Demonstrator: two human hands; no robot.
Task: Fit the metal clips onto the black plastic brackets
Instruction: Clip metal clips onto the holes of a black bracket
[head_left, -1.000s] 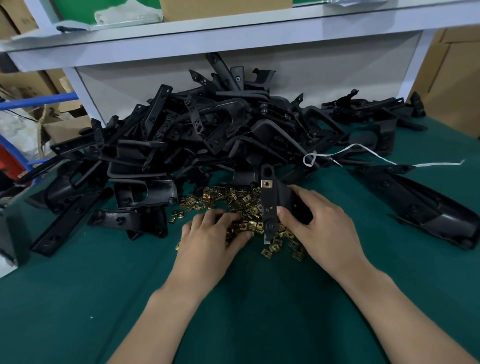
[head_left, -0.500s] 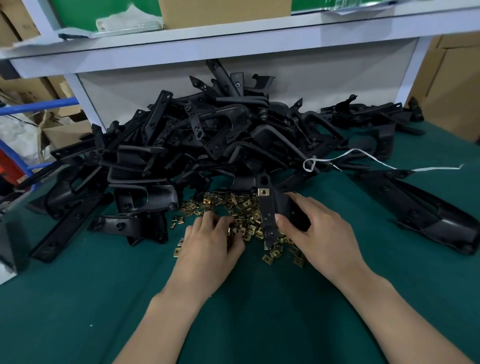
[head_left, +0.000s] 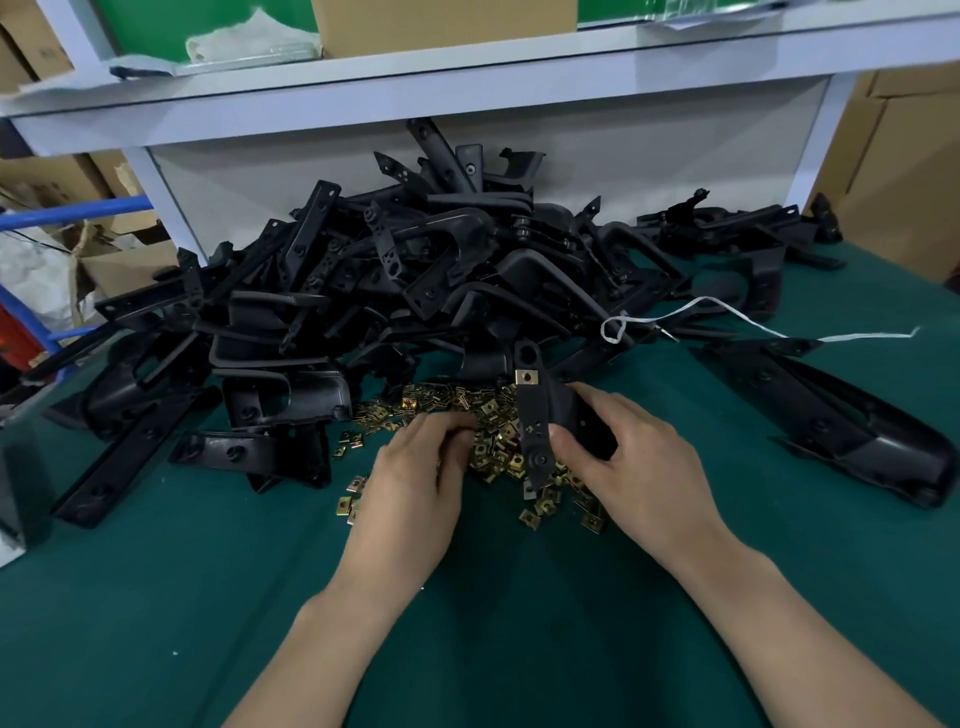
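Note:
My right hand (head_left: 631, 465) grips a black plastic bracket (head_left: 535, 415), held upright over a heap of small gold metal clips (head_left: 485, 423). One gold clip (head_left: 525, 376) sits fitted near the bracket's upper end. My left hand (head_left: 418, 480) lies on the left side of the clip heap with its fingers curled down into the clips; whether it pinches one is hidden. A large pile of black brackets (head_left: 415, 280) rises behind the clips.
The work surface is a green mat (head_left: 467, 623). A long black bracket (head_left: 841, 421) lies at the right, more brackets (head_left: 260, 457) at the left. A white string (head_left: 727, 322) trails across the pile's right side. A white shelf (head_left: 467, 93) overhangs the back.
My left hand's fingers have drawn in from the middle of the clip heap toward its left side and curled more. The right hand keeps holding the bracket, nearly unmoved.

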